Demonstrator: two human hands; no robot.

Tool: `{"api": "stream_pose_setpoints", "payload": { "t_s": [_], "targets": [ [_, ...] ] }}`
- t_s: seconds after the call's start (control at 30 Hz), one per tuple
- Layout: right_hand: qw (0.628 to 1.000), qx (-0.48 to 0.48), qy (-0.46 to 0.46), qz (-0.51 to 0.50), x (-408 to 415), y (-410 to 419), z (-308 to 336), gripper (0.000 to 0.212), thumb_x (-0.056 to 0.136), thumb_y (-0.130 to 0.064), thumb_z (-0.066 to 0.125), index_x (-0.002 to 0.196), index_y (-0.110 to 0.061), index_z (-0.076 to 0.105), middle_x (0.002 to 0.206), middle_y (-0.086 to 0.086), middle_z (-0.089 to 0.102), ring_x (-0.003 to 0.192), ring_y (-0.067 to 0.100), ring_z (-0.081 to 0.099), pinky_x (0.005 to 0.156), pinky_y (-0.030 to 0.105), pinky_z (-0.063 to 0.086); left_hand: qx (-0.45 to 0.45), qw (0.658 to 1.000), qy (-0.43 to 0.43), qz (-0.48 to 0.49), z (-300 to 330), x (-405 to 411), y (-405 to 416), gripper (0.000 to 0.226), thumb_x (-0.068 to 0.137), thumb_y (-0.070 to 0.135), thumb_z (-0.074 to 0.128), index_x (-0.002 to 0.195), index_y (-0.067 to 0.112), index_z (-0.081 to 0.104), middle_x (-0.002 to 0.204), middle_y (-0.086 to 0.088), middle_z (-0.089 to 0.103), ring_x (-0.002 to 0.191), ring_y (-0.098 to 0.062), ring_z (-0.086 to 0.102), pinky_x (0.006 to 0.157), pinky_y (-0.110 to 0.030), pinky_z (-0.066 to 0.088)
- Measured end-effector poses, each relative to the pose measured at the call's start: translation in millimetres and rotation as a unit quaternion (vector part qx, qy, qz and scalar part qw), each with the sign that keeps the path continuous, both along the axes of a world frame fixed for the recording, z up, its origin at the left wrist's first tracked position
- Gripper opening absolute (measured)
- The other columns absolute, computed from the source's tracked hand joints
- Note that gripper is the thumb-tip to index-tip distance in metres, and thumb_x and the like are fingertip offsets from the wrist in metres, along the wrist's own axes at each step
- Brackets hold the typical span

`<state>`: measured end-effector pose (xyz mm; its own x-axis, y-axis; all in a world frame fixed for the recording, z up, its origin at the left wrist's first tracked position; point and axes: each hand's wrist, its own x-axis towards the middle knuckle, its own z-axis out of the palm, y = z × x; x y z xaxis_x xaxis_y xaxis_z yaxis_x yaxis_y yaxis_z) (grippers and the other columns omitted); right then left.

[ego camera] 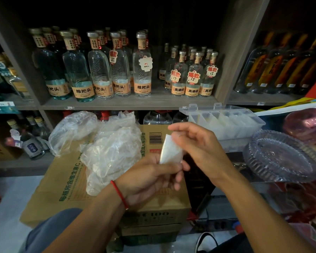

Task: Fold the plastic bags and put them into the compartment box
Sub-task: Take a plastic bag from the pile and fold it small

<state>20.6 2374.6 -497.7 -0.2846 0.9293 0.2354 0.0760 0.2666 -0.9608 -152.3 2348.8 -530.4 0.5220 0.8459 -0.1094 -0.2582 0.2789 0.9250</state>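
Observation:
A small folded plastic bag (170,151), a whitish flat packet, is held upright between both hands above a cardboard box. My left hand (153,177) pinches its lower edge. My right hand (193,143) pinches its upper right side with thumb and fingers. A heap of loose, crumpled clear plastic bags (109,152) lies on the cardboard box (62,183) to the left of my hands. The clear compartment box (226,123) stands open at the right behind my right hand, with folded bags in several of its cells.
Shelves with glass bottles (120,70) fill the background. A clear ribbed plate (281,156) and a purple glass bowl (306,125) sit on the counter at the right. A shoe (206,241) shows on the floor below.

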Motion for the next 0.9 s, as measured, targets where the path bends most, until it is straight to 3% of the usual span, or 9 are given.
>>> {"api": "stream_pose_setpoints", "payload": {
  "t_s": [0.07, 0.13, 0.3, 0.4, 0.5, 0.57, 0.67, 0.77, 0.9],
  "targets": [
    [0.997, 0.012, -0.078, 0.022, 0, -2, -2, 0.033, 0.089, -0.045, 0.078, 0.113, -0.022, 0.075, 0.089, 0.002, 0.074, 0.055, 0.016, 0.063, 0.057, 0.030, 0.055, -0.023, 0.999, 0.026, -0.027, 0, -4, 2, 0.013, 0.091, 0.012, 0.066, 0.099, 0.004, 0.074, 0.071, -0.009, 0.061, 0.061, -0.019, 0.059, 0.067, -0.029, 0.051],
    [0.993, 0.033, -0.111, -0.012, -3, -3, -4, 0.020, 0.090, -0.038, 0.079, 0.101, -0.021, 0.077, 0.082, 0.002, 0.074, 0.060, 0.018, 0.067, 0.055, 0.030, 0.055, -0.034, 0.998, 0.044, -0.030, 0, -7, 3, 0.016, 0.091, 0.012, 0.072, 0.103, 0.002, 0.074, 0.075, -0.011, 0.066, 0.063, -0.018, 0.063, 0.068, -0.029, 0.052],
    [0.977, 0.072, -0.068, -0.187, -9, 1, -13, 0.009, 0.095, -0.030, 0.076, 0.093, -0.021, 0.075, 0.079, -0.005, 0.073, 0.068, 0.012, 0.068, 0.059, 0.031, 0.054, -0.046, 0.997, -0.014, 0.058, 0, -3, 5, 0.048, 0.089, 0.039, 0.073, 0.122, 0.005, 0.069, 0.114, -0.027, 0.072, 0.097, -0.029, 0.072, 0.077, -0.036, 0.059],
    [0.967, 0.083, -0.048, -0.237, -21, -2, -20, 0.013, 0.095, -0.033, 0.075, 0.089, -0.021, 0.072, 0.074, -0.002, 0.071, 0.059, 0.014, 0.067, 0.052, 0.037, 0.056, -0.023, 0.982, -0.036, 0.184, -4, 15, 7, 0.049, 0.101, 0.048, 0.055, 0.117, 0.004, 0.071, 0.096, -0.019, 0.073, 0.084, -0.027, 0.069, 0.069, -0.035, 0.055],
    [0.965, 0.077, -0.021, -0.251, -36, -5, -24, 0.016, 0.097, -0.035, 0.073, 0.088, -0.022, 0.070, 0.072, 0.000, 0.070, 0.058, 0.017, 0.068, 0.052, 0.042, 0.058, 0.062, 0.948, 0.057, 0.307, -9, 23, 7, 0.042, 0.110, 0.034, 0.045, 0.105, -0.003, 0.064, 0.072, -0.012, 0.067, 0.062, -0.020, 0.061, 0.055, -0.027, 0.050],
    [0.971, 0.029, 0.003, -0.235, -39, -5, -24, 0.020, 0.097, -0.044, 0.070, 0.090, -0.025, 0.070, 0.076, 0.003, 0.072, 0.063, 0.022, 0.069, 0.054, 0.045, 0.058, 0.118, 0.921, 0.116, 0.353, -12, 20, 7, 0.035, 0.110, 0.031, 0.046, 0.095, 0.005, 0.064, 0.063, -0.006, 0.063, 0.055, -0.017, 0.057, 0.051, -0.026, 0.048],
    [0.983, -0.052, -0.010, -0.177, -36, -1, -22, 0.041, 0.091, -0.064, 0.065, 0.091, -0.024, 0.072, 0.067, 0.002, 0.069, 0.053, 0.015, 0.063, 0.047, 0.030, 0.048, 0.189, 0.895, 0.186, 0.359, -11, 14, 6, 0.031, 0.108, 0.034, 0.049, 0.090, 0.013, 0.063, 0.058, 0.001, 0.058, 0.054, -0.015, 0.056, 0.054, -0.035, 0.050],
    [0.984, -0.058, -0.020, -0.166, -38, 2, -25, 0.046, 0.095, -0.054, 0.070, 0.077, -0.012, 0.072, 0.053, -0.003, 0.060, 0.046, 0.011, 0.055, 0.045, 0.026, 0.042, 0.215, 0.880, 0.209, 0.368, -11, 13, 6, 0.030, 0.106, 0.033, 0.052, 0.085, 0.015, 0.064, 0.055, 0.005, 0.054, 0.051, -0.014, 0.051, 0.052, -0.041, 0.046],
    [0.981, -0.015, 0.009, -0.196, -42, 4, -27, 0.038, 0.094, -0.042, 0.076, 0.071, -0.013, 0.071, 0.049, -0.001, 0.059, 0.044, 0.011, 0.055, 0.046, 0.026, 0.041, 0.202, 0.882, 0.180, 0.387, -10, 13, 9, 0.028, 0.106, 0.027, 0.055, 0.086, 0.012, 0.067, 0.055, 0.002, 0.053, 0.052, -0.018, 0.046, 0.053, -0.039, 0.040]
  ]
}}
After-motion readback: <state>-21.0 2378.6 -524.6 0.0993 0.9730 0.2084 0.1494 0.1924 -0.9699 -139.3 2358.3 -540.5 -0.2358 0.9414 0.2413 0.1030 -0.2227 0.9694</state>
